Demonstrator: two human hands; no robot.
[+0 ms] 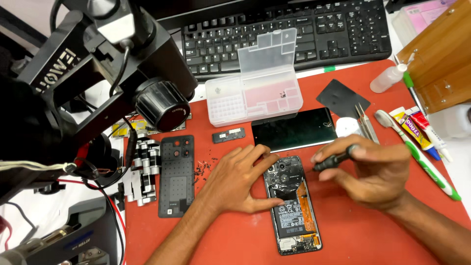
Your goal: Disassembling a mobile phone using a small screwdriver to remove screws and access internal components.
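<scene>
An opened phone (293, 211) lies face down on the red mat (353, 230), its battery and circuit boards exposed. My left hand (235, 179) rests flat on the mat, fingers spread, thumb and fingertips touching the phone's left side and top. My right hand (375, 169) is closed around a small black screwdriver (333, 160), whose tip points left, just above the phone's upper right corner. The phone's black back cover (175, 175) lies to the left of my left hand.
A clear plastic parts box (255, 86) stands open behind the phone, in front of a black keyboard (294, 29). A dark screen panel (294, 130), tweezers (365, 122), glue tubes (417, 130) and a toothbrush (422, 157) lie at right. A microscope (122, 59) overhangs the left.
</scene>
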